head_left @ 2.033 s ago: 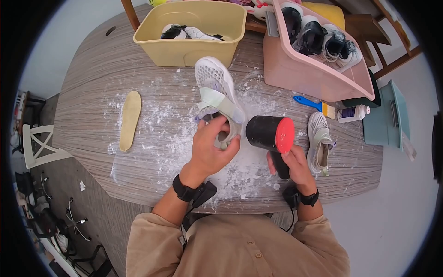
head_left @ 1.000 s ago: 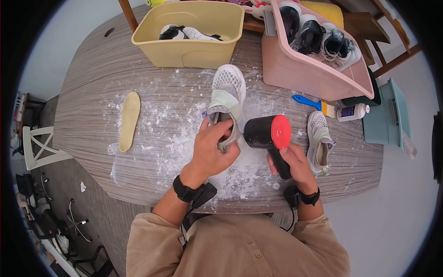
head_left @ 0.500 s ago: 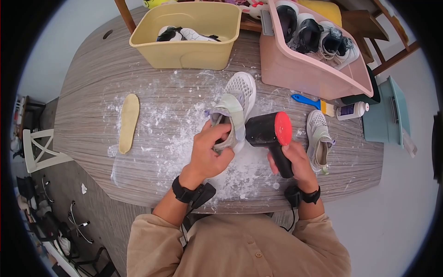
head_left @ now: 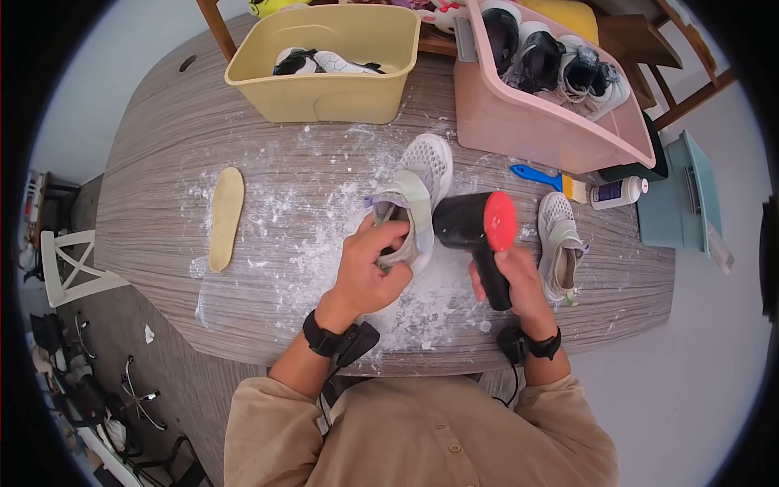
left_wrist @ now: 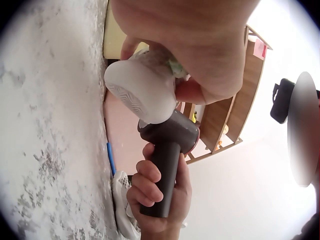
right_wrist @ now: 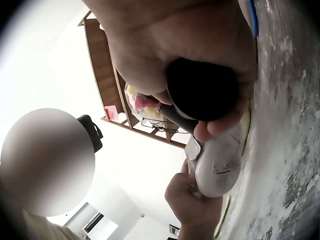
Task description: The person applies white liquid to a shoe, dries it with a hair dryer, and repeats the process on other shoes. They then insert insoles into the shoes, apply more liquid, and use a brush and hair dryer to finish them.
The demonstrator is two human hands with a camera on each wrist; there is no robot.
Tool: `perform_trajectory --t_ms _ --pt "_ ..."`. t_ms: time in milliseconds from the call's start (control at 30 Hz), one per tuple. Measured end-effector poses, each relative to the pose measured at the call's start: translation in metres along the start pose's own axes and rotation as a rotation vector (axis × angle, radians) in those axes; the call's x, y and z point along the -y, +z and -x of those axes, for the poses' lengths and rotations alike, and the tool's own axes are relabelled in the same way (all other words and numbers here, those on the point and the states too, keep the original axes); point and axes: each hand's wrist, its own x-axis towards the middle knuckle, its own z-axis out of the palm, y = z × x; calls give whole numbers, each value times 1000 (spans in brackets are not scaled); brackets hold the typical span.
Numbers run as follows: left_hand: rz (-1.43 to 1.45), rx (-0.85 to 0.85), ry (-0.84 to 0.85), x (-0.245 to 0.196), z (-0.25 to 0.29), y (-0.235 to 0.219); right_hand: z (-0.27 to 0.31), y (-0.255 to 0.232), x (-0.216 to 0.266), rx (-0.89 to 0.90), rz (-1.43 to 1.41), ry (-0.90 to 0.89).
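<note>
In the head view my left hand [head_left: 365, 264] grips a pale sneaker [head_left: 426, 166] by its heel end, fingers in the foot opening and thumb at the back. The shoe's perforated toe points away and slightly right; in the left wrist view its white sole [left_wrist: 137, 95] is clear of the table. My right hand [head_left: 526, 288] is wrapped round the handle of a black hair dryer [head_left: 462, 223] with a red round back end. The dryer's front end is close against the shoe's right side. A matching sneaker [head_left: 560, 247] lies to the right of that hand.
White powder covers much of the wooden table [head_left: 154, 243]. A yellowish insole [head_left: 226, 219] lies left. Behind stand a yellow bin [head_left: 324, 101] and a pink bin [head_left: 535, 130], both with shoes. A blue-handled brush [head_left: 544, 177] and a white bottle [head_left: 621, 195] lie right.
My left hand has swung the sneaker's toe to the right and drawn it a little nearer. The hair dryer has shifted slightly away from me, still in my right hand.
</note>
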Motion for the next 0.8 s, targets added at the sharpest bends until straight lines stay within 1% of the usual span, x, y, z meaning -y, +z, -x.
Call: perform_trajectory --t_ms 67,167,267,467,567,767,800 --pt "7 -3 -20 0 0 0 2 3 6 41 9 33" --pt "10 5 -13 1 -1 0 2 -2 1 65 -3 19" --pt "10 7 -11 -1 -1 0 0 1 0 5 -8 1" --pt "-5 -4 8 1 -2 -2 3 -5 6 116 -53 77" --pt "-3 12 1 0 -2 -2 3 -7 7 128 -52 70" --pt "19 1 12 2 -2 -1 2 3 8 31 -71 58" --pt "14 3 18 3 -2 -2 2 2 7 53 -67 68"
